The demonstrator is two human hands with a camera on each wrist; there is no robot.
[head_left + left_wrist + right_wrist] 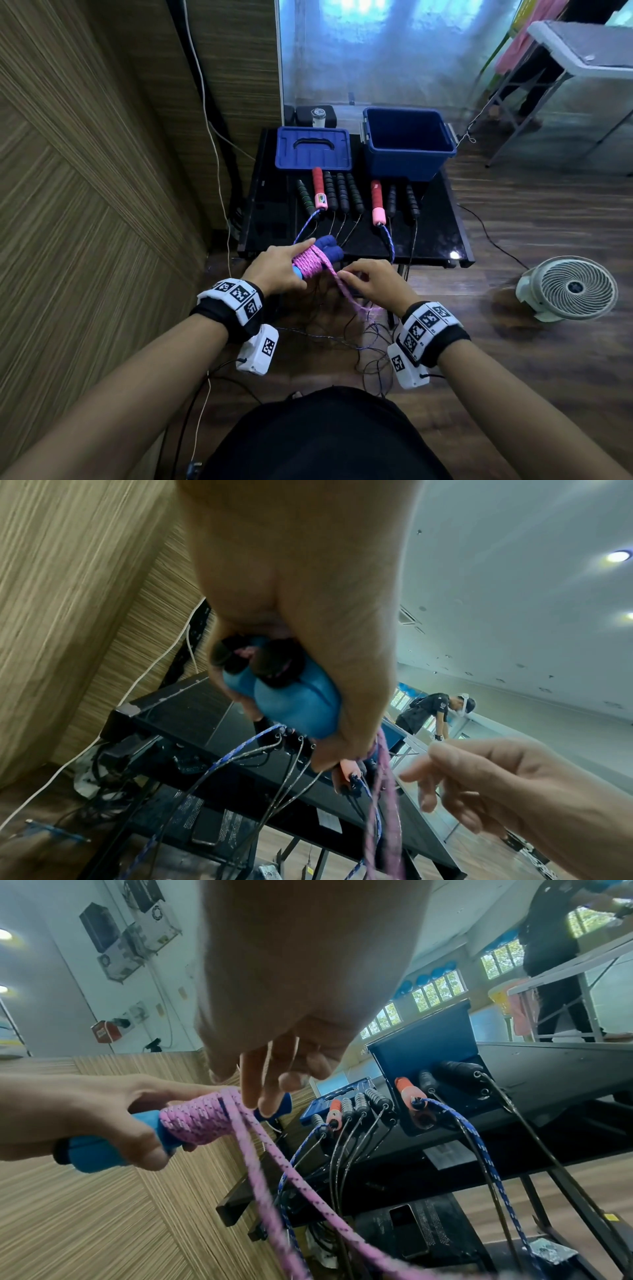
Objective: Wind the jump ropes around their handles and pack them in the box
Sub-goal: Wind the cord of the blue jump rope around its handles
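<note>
Just in front of the black worktop (442, 219), both hands were raised close together over the floor. The left hand (277, 269) gripped a pair of blue foam handles (103, 1152), thumb and fingers curled round them near their lower ends, while its index finger lay stretched out along the top of the pink rope (310, 263) already coiled tightly about their middle. The handles pointed up and away from the person, their darker far ends (329, 248) clear of the coil. The right hand (371, 279) sat just beside it, wrist bent, fingers curled down and pinching the loose length of pink rope that ran off the coil; from there the rope fell slack and blurred towards the floor.

On the worktop the remaining jump ropes lay in a row, with black, green (305, 198) and red-and-pink handles (377, 202) side by side and their cords trailing over the near edge. Behind them stood the blue box (409, 164), open, and to its left the blue lid (313, 149) lay flat. A white fan (570, 287) stood on the floor to the right.
</note>
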